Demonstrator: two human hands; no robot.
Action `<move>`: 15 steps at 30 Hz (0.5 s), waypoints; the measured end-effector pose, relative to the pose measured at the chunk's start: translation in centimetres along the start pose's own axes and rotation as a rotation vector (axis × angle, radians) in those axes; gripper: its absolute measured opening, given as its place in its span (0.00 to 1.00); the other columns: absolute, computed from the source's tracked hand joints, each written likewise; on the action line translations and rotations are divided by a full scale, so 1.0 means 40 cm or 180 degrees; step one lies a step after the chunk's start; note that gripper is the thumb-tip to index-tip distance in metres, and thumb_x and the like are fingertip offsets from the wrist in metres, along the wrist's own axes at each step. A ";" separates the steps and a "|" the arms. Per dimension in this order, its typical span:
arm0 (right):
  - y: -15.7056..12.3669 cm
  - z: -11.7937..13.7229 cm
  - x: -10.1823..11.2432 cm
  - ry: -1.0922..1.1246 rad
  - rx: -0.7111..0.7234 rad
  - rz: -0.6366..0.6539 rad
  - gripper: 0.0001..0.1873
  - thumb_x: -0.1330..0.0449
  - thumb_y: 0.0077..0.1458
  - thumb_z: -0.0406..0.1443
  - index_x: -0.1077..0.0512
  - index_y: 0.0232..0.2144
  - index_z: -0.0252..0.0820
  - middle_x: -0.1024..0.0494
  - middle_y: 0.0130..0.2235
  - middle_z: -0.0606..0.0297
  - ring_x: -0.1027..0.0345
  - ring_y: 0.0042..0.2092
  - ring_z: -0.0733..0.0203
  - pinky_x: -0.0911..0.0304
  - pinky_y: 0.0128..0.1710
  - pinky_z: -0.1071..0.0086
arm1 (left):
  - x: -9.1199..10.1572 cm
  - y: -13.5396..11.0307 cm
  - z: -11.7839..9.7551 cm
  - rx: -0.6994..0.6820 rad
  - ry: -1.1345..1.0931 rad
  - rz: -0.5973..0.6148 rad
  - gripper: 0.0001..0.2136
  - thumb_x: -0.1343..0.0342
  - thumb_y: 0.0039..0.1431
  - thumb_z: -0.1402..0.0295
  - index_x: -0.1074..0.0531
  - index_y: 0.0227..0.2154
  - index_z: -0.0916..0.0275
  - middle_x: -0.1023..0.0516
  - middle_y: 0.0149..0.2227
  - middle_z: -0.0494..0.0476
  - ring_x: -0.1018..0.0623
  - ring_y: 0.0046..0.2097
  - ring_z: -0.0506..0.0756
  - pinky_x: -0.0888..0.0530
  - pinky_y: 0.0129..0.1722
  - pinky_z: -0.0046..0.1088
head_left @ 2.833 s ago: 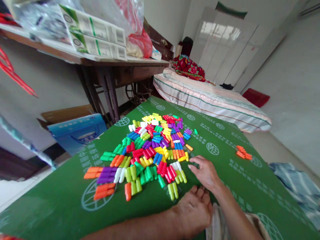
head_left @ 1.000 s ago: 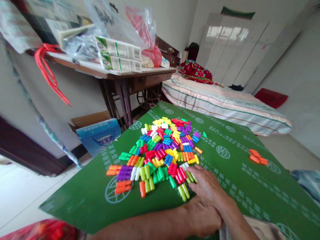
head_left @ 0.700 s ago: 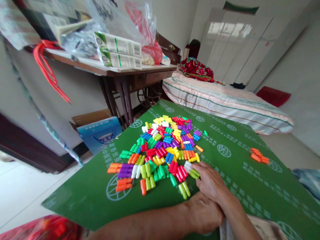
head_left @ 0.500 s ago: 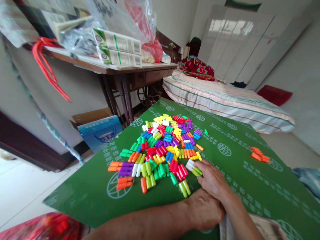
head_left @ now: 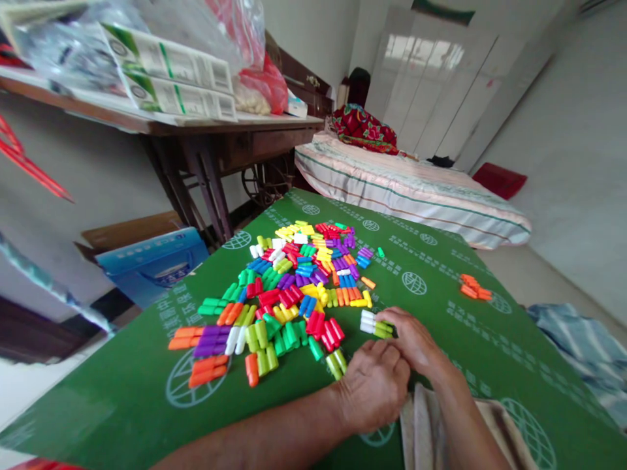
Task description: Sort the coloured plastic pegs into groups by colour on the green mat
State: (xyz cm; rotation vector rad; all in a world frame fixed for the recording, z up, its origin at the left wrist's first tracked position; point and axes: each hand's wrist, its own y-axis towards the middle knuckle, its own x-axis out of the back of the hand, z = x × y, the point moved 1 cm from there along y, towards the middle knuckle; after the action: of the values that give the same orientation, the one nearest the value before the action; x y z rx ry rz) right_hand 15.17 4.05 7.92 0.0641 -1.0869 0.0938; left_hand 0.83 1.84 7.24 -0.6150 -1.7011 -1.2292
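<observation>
Short coloured plastic pieces that look like pen caps [head_left: 289, 297] lie in a broad pile on the green table [head_left: 426, 405]. My right hand [head_left: 411, 339] is curled over a small group of white and lime caps [head_left: 375, 325] to the right of the pile, its fingertips on their near ends. Close beside it rests my left hand [head_left: 377, 385], back up and fingers bent under; whatever they may hold is hidden. Left of that hand lies a lime pair of caps [head_left: 336, 363]. A red group of caps [head_left: 333, 333] sits just beyond.
Orange caps [head_left: 475, 288] form a separate cluster at the right edge. A beige cloth [head_left: 424, 424] lies under my right forearm. Behind stand a bed [head_left: 416, 189] and a wooden table [head_left: 255, 140] with boxes and bags. A blue carton [head_left: 151, 267] is on the floor at left.
The view has turned right. My right hand has slid the white and lime caps a little away from the pile. My left hand has moved slightly forward, with its bent fingers now more visible.
</observation>
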 end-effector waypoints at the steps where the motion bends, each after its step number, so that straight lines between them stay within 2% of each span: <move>1: -0.001 -0.004 -0.002 0.0043 -0.0006 -0.0080 0.26 0.48 0.40 0.22 0.26 0.40 0.48 0.26 0.41 0.66 0.34 0.45 0.60 0.40 0.44 0.71 | 0.003 0.004 0.005 0.0207 0.0004 -0.0085 0.05 0.52 0.56 0.70 0.32 0.32 0.64 0.27 0.33 0.59 0.27 0.36 0.58 0.29 0.35 0.37; 4: -0.001 -0.011 -0.006 0.0049 -0.0011 -0.0246 0.24 0.47 0.43 0.24 0.26 0.40 0.50 0.25 0.41 0.66 0.34 0.45 0.60 0.41 0.44 0.71 | 0.005 0.013 0.021 0.0622 0.0053 -0.0080 0.08 0.54 0.55 0.72 0.33 0.36 0.65 0.27 0.36 0.61 0.27 0.39 0.60 0.28 0.38 0.41; 9: 0.006 -0.012 0.003 -0.0045 -0.0080 -0.0122 0.20 0.42 0.45 0.26 0.26 0.41 0.46 0.25 0.41 0.63 0.34 0.46 0.59 0.41 0.46 0.69 | -0.016 0.013 0.040 0.0909 0.0372 0.0278 0.17 0.51 0.50 0.74 0.33 0.44 0.71 0.29 0.51 0.71 0.29 0.52 0.66 0.30 0.50 0.47; 12: 0.006 -0.012 0.014 -0.0079 -0.0120 -0.0079 0.17 0.40 0.46 0.28 0.27 0.40 0.45 0.25 0.41 0.64 0.34 0.45 0.59 0.41 0.46 0.69 | -0.025 0.012 0.048 0.0965 0.0480 0.0419 0.18 0.51 0.51 0.74 0.33 0.46 0.72 0.30 0.53 0.73 0.29 0.54 0.66 0.30 0.50 0.48; 15: -0.001 -0.020 0.026 -0.0172 -0.0190 -0.0092 0.16 0.38 0.46 0.29 0.27 0.40 0.45 0.25 0.42 0.64 0.34 0.46 0.59 0.41 0.46 0.69 | -0.024 0.013 0.048 0.0969 0.0545 0.0383 0.17 0.51 0.53 0.73 0.31 0.45 0.72 0.29 0.53 0.74 0.28 0.54 0.67 0.30 0.50 0.47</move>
State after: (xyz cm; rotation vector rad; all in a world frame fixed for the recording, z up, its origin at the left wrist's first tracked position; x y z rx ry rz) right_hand 16.35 4.15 8.48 0.0287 -1.1416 0.0336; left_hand 0.93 3.92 6.48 -0.4089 -1.6390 -0.8889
